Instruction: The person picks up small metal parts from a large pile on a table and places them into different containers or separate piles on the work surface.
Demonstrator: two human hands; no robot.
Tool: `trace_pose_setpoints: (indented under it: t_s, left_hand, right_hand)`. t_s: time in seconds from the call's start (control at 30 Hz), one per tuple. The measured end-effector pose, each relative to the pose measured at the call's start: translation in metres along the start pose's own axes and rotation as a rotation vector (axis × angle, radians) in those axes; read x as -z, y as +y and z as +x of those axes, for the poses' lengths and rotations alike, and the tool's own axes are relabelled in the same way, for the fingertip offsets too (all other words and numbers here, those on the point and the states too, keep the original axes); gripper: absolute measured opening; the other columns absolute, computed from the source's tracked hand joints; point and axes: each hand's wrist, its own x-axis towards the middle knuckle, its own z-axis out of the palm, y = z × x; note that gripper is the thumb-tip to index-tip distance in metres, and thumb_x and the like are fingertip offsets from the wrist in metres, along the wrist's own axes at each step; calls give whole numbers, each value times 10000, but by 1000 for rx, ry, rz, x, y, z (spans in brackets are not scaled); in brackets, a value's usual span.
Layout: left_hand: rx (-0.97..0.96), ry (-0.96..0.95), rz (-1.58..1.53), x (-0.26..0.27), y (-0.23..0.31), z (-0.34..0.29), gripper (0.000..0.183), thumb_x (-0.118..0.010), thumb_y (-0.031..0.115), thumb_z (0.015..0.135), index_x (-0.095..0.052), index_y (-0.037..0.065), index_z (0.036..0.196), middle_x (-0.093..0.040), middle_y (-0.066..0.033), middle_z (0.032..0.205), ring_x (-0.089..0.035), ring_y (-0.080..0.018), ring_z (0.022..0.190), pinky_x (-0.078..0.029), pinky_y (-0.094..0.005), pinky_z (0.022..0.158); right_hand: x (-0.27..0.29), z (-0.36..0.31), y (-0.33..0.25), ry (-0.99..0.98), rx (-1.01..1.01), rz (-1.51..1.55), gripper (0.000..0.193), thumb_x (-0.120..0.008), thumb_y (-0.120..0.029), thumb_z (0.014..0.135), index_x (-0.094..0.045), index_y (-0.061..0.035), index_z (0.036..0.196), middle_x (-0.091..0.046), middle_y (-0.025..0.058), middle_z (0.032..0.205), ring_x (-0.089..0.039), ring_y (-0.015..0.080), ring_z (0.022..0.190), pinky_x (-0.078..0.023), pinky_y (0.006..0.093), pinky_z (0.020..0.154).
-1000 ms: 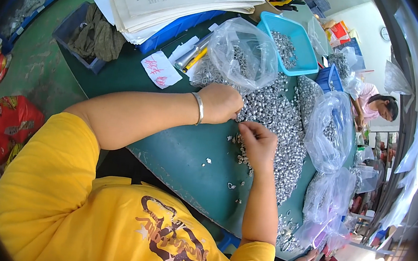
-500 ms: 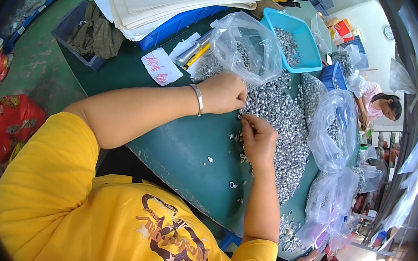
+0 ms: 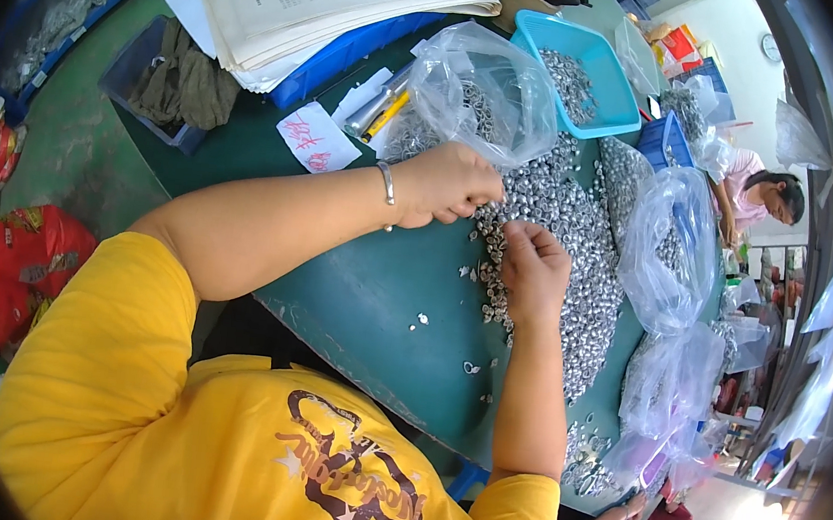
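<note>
A large heap of small shiny silver metal pieces (image 3: 572, 315) spreads over the green tabletop (image 3: 383, 297). At the heap's left edge my left hand (image 3: 449, 185), with a silver bangle on its wrist, has its fingers closed in a pinch. Just to the right and nearer, my right hand (image 3: 536, 272) pinches with thumb and forefinger over the pieces. Both sets of fingertips are close together. Whatever lies between them is too small to make out. A few loose metal pieces (image 3: 471, 368) are scattered on the near tabletop.
Behind the heap stand an open clear plastic bag (image 3: 522, 100) of metal parts and a turquoise tray (image 3: 605, 126). More filled bags (image 3: 673, 250) line the right. Stacked papers (image 3: 341, 2) and a grey bin (image 3: 188, 138) are at far left. Co-workers sit at right.
My two hands have shifted slightly right, and their fingertips have drawn a little apart. My right hand has turned somewhat more upright. The heap looks much the same.
</note>
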Motion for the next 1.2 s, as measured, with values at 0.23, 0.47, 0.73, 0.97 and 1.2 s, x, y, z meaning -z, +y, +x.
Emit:
trace_pose_setpoints:
  t_s: [0.23, 0.47, 0.73, 0.97, 1.2]
  left_hand:
    - [-365, 45, -227, -33, 6, -22, 172, -470, 158, 840, -557, 17, 791, -550, -67, 775, -481, -117, 640, -374, -224, 518]
    - [-1021, 85, 969, -59, 10, -35, 156, -538, 60, 803, -629, 28, 926, -620, -131, 998, -578, -297, 979, -386, -423, 922]
    - [-954, 196, 666, -48, 14, -40, 169, -535, 3, 831, -575, -25, 992, -610, -136, 905, -596, -257, 842, -461, -302, 757]
    - [-911, 207, 592, -50, 5, -33, 125, -546, 5, 824, -603, -9, 935, -619, -101, 755, -610, -223, 674, -470, -287, 631]
    - [-847, 192, 740, -43, -2, -19, 104, -606, -20, 772, -635, 11, 866, -593, -78, 775, -566, -154, 633, -430, -237, 559]
  right_hand:
    - [-41, -22, 4, -223, -558, 909, 269, -433, -353, 899, -496, -108, 807, -485, -15, 704, -410, 102, 511, -272, 209, 338]
    - [-60, -28, 3, 94, -456, 1289, 252, -443, -403, 900, -503, -178, 804, -499, -37, 749, -434, 106, 565, -263, 228, 349]
    - [98, -22, -12, 407, -29, 1127, 337, -503, -436, 884, -466, -220, 628, -416, -69, 536, -330, 55, 400, -189, 183, 339]
    - [401, -50, 17, 1118, 318, 187, 262, -559, -276, 812, -631, -34, 883, -618, 81, 750, -557, 207, 668, -452, 328, 640]
    - [391, -70, 41, 1121, 274, -631, 290, -517, -197, 853, -622, 3, 1036, -630, 103, 986, -578, 188, 824, -446, 293, 744]
